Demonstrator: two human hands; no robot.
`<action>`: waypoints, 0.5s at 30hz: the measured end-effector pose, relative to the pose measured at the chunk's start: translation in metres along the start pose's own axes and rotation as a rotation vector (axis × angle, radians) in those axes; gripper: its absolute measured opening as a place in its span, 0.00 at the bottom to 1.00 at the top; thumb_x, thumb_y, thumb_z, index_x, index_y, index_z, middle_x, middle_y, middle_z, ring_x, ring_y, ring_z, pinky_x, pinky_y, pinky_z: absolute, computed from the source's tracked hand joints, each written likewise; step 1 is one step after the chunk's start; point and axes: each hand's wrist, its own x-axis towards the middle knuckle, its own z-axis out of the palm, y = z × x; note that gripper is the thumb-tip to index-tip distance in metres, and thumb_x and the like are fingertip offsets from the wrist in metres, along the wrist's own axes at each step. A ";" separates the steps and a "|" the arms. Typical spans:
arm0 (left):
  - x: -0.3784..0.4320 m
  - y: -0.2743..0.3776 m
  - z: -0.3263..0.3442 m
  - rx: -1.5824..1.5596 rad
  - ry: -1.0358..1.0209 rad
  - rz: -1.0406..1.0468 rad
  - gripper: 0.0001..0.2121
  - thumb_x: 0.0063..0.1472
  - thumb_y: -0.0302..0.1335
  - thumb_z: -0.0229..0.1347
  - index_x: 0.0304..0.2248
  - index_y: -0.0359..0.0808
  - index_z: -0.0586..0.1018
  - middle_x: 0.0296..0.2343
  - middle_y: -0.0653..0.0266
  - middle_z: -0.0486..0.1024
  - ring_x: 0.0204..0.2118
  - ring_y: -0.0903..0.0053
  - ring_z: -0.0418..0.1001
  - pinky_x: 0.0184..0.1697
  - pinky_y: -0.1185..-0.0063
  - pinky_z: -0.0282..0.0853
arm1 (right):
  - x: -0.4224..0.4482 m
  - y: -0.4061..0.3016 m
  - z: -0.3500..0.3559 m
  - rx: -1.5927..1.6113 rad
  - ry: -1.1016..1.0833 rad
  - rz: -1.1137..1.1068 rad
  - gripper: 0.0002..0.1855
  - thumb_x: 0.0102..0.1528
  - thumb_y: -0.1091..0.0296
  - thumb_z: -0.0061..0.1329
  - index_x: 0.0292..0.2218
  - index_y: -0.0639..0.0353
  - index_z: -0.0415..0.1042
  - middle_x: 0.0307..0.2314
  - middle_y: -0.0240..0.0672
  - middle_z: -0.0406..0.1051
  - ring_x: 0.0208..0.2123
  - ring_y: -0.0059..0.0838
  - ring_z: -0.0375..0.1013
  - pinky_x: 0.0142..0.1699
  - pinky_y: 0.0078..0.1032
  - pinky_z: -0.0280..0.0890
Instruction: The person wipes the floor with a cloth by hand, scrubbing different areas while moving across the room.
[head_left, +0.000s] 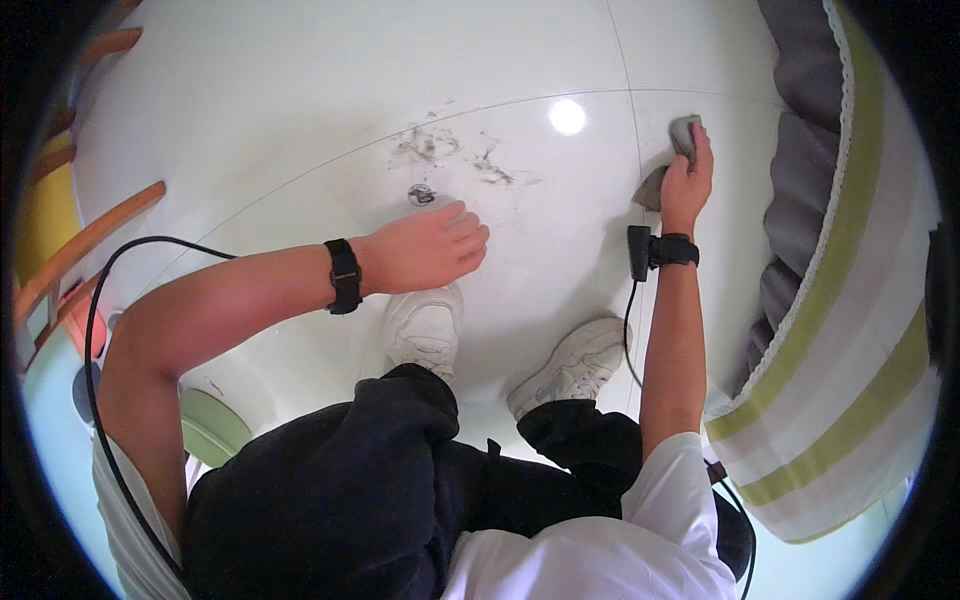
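My right hand (688, 191) presses a grey cloth (682, 139) on the glossy white tiled floor (315, 90). A dark fold of the cloth sticks out to the left of the hand. My left hand (427, 247) hovers palm down above the floor near my shoe, its fingers bent and close together. Nothing shows in it, though its palm side is hidden. Just beyond this hand lie a small round dark mark (421, 195) and black smears (427, 146). More smears (493, 169) spread to the right, between my two hands.
A grey ruffled bed skirt (806, 172) and a striped cover (847, 360) hang along the right. Wooden chair legs (112, 232) stand at the left. A green round object (214, 427) sits behind my left arm. Black cables (94, 330) run along my arms. My white shoes (424, 326) are on the floor.
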 end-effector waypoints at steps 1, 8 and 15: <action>-0.010 0.000 0.001 -0.029 0.040 -0.038 0.13 0.51 0.26 0.51 0.38 0.33 0.73 0.39 0.60 0.70 0.43 0.70 0.68 0.50 0.73 0.61 | -0.002 -0.010 0.010 -0.025 -0.052 -0.078 0.28 0.48 0.84 0.35 0.52 0.60 0.66 0.52 0.45 0.63 0.57 0.44 0.58 0.63 0.34 0.51; -0.110 0.022 -0.012 -0.016 -0.102 -0.385 0.18 0.52 0.24 0.50 0.45 0.33 0.70 0.45 0.60 0.68 0.48 0.69 0.65 0.51 0.73 0.61 | -0.084 -0.136 0.109 0.180 -0.383 -0.397 0.27 0.45 0.87 0.38 0.48 0.61 0.69 0.51 0.46 0.64 0.58 0.46 0.57 0.64 0.40 0.48; -0.170 0.047 -0.019 -0.042 -0.357 -0.729 0.31 0.53 0.27 0.54 0.58 0.40 0.60 0.60 0.55 0.51 0.64 0.63 0.47 0.65 0.63 0.40 | -0.093 -0.179 0.095 0.564 -0.685 -0.266 0.26 0.48 0.84 0.35 0.48 0.59 0.69 0.51 0.43 0.65 0.57 0.43 0.59 0.62 0.32 0.52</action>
